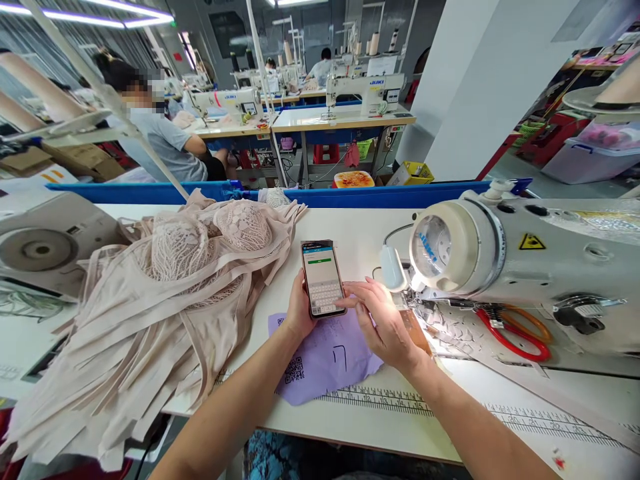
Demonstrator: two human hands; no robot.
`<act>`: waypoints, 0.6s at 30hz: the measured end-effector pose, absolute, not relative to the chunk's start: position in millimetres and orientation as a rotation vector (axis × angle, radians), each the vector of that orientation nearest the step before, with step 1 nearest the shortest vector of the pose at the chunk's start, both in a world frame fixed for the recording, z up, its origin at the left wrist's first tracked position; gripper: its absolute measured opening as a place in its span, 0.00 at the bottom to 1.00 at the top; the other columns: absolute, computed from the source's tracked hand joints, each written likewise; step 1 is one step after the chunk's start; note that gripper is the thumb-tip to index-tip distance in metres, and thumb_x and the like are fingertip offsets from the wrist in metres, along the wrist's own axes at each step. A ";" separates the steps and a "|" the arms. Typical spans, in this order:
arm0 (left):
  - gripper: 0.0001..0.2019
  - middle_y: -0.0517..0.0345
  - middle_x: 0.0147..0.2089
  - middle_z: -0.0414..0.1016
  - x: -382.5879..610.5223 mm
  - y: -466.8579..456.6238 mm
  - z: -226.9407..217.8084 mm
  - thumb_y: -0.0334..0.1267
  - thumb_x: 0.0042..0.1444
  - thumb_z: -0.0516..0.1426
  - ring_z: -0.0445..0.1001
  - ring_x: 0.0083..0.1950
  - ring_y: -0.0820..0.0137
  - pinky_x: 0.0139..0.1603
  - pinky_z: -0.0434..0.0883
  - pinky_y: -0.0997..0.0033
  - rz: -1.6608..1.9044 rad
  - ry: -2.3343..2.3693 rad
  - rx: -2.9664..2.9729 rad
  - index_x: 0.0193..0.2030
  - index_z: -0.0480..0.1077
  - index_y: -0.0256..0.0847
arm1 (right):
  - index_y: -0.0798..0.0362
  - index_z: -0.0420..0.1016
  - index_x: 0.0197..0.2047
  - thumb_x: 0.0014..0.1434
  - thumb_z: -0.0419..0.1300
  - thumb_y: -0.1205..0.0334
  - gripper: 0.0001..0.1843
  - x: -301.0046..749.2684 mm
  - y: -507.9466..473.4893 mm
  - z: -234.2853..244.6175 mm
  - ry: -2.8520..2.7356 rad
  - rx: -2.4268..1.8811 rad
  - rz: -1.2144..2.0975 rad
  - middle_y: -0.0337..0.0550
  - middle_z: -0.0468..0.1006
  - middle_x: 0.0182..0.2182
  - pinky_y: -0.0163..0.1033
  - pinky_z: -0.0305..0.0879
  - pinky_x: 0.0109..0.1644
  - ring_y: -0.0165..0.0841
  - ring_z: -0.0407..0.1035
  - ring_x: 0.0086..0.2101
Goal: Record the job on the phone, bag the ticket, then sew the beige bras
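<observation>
A smartphone [321,277] with an on-screen keyboard and a green bar showing is gripped along its left side by my left hand [301,308]. My right hand [379,317] hovers at the phone's lower right, fingers stretched out, one fingertip at the keyboard. Whether that fingertip touches the glass I cannot tell. Beneath both hands lies a crumpled purple paper [325,357] with QR codes and a handwritten mark. To the left rises a heap of beige lace bras [200,267].
A sewing machine [540,247] stands on the right, its lamp [393,267] lit. Red-handled scissors [513,337] lie under its arm. A printed ruler [380,398] runs along the white table's front. Another machine [50,240] is at left. A co-worker [155,127] sits beyond the blue edge [350,197].
</observation>
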State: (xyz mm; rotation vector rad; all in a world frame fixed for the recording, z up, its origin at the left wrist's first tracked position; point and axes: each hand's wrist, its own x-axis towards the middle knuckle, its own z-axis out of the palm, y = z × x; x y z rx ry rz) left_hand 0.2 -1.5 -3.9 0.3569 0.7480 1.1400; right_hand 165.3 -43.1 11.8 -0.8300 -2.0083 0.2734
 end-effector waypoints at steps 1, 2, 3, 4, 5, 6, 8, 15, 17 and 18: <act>0.25 0.44 0.41 0.81 -0.3 -1.4 -3.6 0.53 0.61 0.50 0.79 0.45 0.54 0.48 0.75 0.58 1.131 0.747 0.356 0.43 0.76 0.32 | 0.51 0.68 0.53 0.67 0.45 0.73 0.17 165.9 -42.6 11.5 -2.005 -0.824 0.274 0.47 0.79 0.44 0.57 0.60 0.62 0.39 0.70 0.51; 0.25 0.44 0.41 0.81 -0.8 -1.3 -3.1 0.53 0.62 0.49 0.79 0.45 0.53 0.47 0.75 0.58 1.125 0.744 0.356 0.43 0.76 0.31 | 0.52 0.67 0.55 0.67 0.45 0.73 0.18 166.1 -42.2 10.9 -2.003 -0.821 0.275 0.46 0.80 0.42 0.57 0.61 0.62 0.40 0.70 0.51; 0.25 0.43 0.41 0.81 -1.2 -1.2 -2.6 0.53 0.62 0.49 0.79 0.45 0.53 0.47 0.75 0.57 1.120 0.741 0.355 0.43 0.76 0.31 | 0.52 0.66 0.55 0.67 0.45 0.73 0.18 166.2 -41.9 10.0 -2.004 -0.822 0.276 0.46 0.80 0.41 0.57 0.61 0.61 0.40 0.71 0.50; 0.25 0.43 0.41 0.81 -1.4 -1.1 -2.0 0.53 0.62 0.49 0.80 0.44 0.53 0.47 0.76 0.57 1.116 0.734 0.352 0.43 0.76 0.31 | 0.51 0.66 0.55 0.66 0.45 0.73 0.18 166.2 -41.7 8.9 -2.006 -0.828 0.277 0.46 0.80 0.42 0.58 0.61 0.61 0.40 0.70 0.51; 0.25 0.43 0.41 0.81 -1.6 -1.0 -1.5 0.53 0.62 0.48 0.80 0.44 0.53 0.47 0.76 0.57 1.116 0.731 0.348 0.43 0.76 0.31 | 0.51 0.66 0.54 0.66 0.45 0.72 0.17 166.1 -41.5 7.8 -2.010 -0.837 0.274 0.47 0.79 0.43 0.58 0.60 0.61 0.40 0.70 0.51; 0.26 0.42 0.41 0.81 -1.7 -0.9 -1.1 0.53 0.63 0.48 0.80 0.44 0.53 0.47 0.76 0.57 1.118 0.731 0.344 0.43 0.76 0.31 | 0.51 0.67 0.53 0.66 0.45 0.72 0.17 166.1 -41.4 6.6 -2.016 -0.848 0.271 0.48 0.78 0.45 0.58 0.60 0.62 0.40 0.70 0.51; 0.26 0.43 0.41 0.81 -1.6 -0.9 -0.6 0.52 0.64 0.47 0.80 0.44 0.53 0.47 0.76 0.57 1.116 0.731 0.343 0.43 0.77 0.31 | 0.51 0.68 0.52 0.66 0.46 0.72 0.16 166.1 -41.3 4.7 -2.029 -0.869 0.267 0.49 0.77 0.46 0.58 0.60 0.61 0.40 0.70 0.52; 0.25 0.44 0.39 0.81 -1.0 -1.3 -1.5 0.53 0.63 0.48 0.80 0.44 0.54 0.47 0.76 0.57 1.125 0.773 0.316 0.41 0.77 0.32 | 0.51 0.67 0.55 0.67 0.44 0.71 0.18 165.4 -42.0 6.4 -2.010 -0.846 0.280 0.48 0.78 0.45 0.59 0.60 0.62 0.41 0.70 0.52; 0.25 0.45 0.39 0.81 -0.8 -1.5 -1.1 0.53 0.63 0.48 0.80 0.44 0.55 0.46 0.76 0.58 1.123 0.804 0.311 0.41 0.77 0.33 | 0.51 0.69 0.54 0.66 0.44 0.72 0.19 164.8 -42.4 8.6 -2.001 -0.837 0.268 0.48 0.78 0.45 0.59 0.60 0.63 0.40 0.70 0.52; 0.25 0.46 0.40 0.81 -0.7 -1.7 -0.7 0.53 0.63 0.48 0.80 0.43 0.55 0.46 0.76 0.58 1.120 0.819 0.311 0.41 0.77 0.33 | 0.51 0.70 0.53 0.66 0.44 0.72 0.19 164.6 -42.6 9.5 -1.997 -0.840 0.263 0.48 0.78 0.46 0.58 0.60 0.63 0.40 0.70 0.51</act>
